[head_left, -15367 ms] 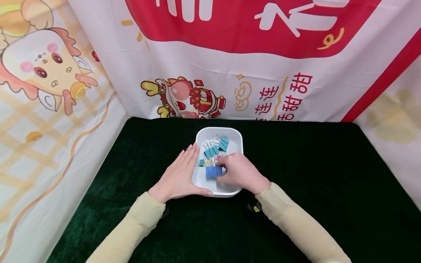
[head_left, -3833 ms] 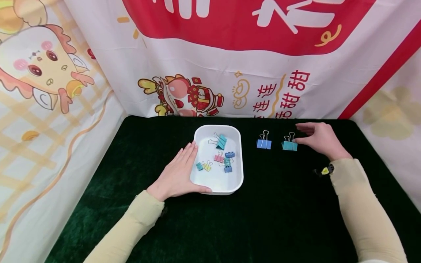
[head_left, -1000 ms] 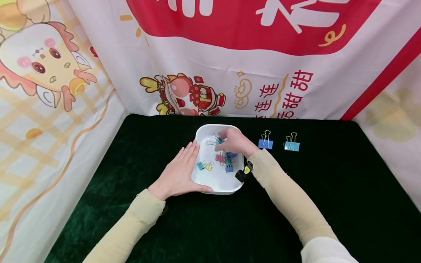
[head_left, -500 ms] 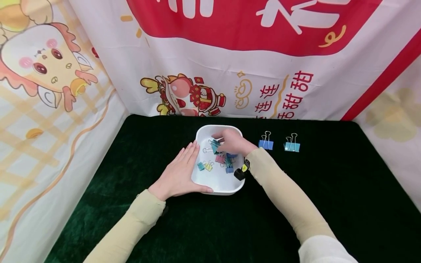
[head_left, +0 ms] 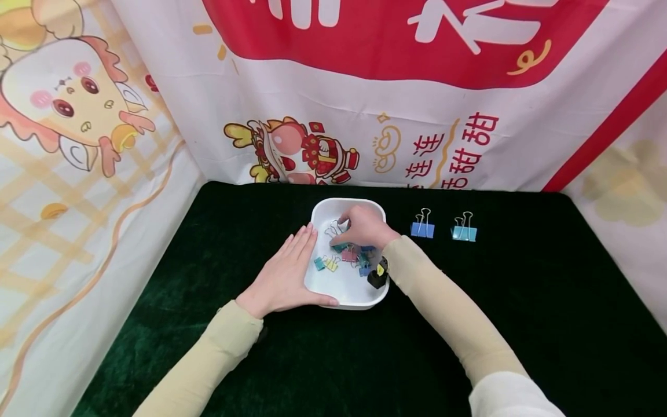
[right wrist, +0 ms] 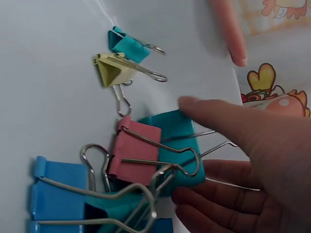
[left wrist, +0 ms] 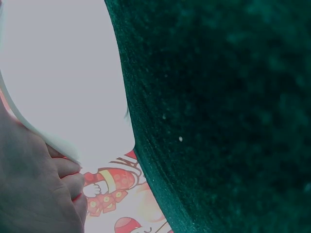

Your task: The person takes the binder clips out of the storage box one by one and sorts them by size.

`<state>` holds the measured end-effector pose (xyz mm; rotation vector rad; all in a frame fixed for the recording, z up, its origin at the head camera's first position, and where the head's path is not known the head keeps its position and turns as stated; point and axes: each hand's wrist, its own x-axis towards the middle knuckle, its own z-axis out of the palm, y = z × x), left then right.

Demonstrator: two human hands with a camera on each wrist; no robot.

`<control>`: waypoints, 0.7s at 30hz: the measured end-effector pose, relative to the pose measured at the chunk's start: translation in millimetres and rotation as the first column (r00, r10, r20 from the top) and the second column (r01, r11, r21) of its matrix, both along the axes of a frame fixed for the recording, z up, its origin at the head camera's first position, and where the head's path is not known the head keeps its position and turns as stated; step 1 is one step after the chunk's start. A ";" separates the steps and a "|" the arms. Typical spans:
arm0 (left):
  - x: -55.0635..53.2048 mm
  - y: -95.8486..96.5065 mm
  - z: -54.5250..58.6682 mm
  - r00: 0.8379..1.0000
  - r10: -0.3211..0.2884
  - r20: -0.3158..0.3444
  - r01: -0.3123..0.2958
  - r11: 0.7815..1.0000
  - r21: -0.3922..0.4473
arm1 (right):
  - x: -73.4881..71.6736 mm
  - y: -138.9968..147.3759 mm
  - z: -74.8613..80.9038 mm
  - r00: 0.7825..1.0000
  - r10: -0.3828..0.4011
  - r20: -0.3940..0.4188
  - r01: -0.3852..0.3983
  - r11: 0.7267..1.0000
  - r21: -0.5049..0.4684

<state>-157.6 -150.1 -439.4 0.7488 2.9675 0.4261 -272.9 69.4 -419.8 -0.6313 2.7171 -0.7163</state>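
Note:
A white tray (head_left: 346, 294) holds several binder clips. With straight fingers, my left hand (head_left: 280, 279) rests along its left wall, thumb at the near rim. Inside the tray, my right hand (head_left: 365, 227) pinches a large teal binder clip (right wrist: 177, 124) between thumb and fingers, its wire handles toward the palm. A pink binder clip (right wrist: 138, 150) overlaps it in the right wrist view. Close by lie a blue binder clip (right wrist: 60, 189), a yellow one and a small teal binder clip (right wrist: 129, 47). The left wrist view shows mostly the tray's outer wall (left wrist: 68, 73).
To the right of the tray, a blue binder clip (head_left: 422, 230) and a teal binder clip (head_left: 464, 233) stand side by side with handles up. Dark green cloth (head_left: 333, 365) covers the table. Printed fabric (head_left: 391, 104) hangs behind and at both sides.
Earlier, a blue clip and a teal clip came to stand right of the tray. Since then my right hand has returned to the tray and shifted the large teal clip nearer. My left hand stays put.

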 end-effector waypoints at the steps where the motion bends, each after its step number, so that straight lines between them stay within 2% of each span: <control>1: 0.1 0.1 -0.2 1.000 0.001 0.002 -0.001 1.000 -0.001 | 0.6 -0.2 -1.1 1.000 -0.003 -0.002 0.003 1.000 -0.001; 8: 0.4 0.1 -0.1 1.000 -0.001 0.001 0.001 1.000 0.009 | 2.9 -0.8 -3.4 1.000 0.028 -0.013 -0.028 1.000 -0.006; 15: 0.0 -0.6 0.1 1.000 -0.002 0.006 0.002 1.000 0.031 | 6.6 -3.6 3.9 0.998 0.063 0.020 -0.064 0.997 0.036; 21: -0.1 -0.3 0.4 1.000 -0.005 -0.002 0.005 0.999 0.033 | 7.2 -5.2 2.4 0.996 0.075 0.052 -0.077 0.996 0.048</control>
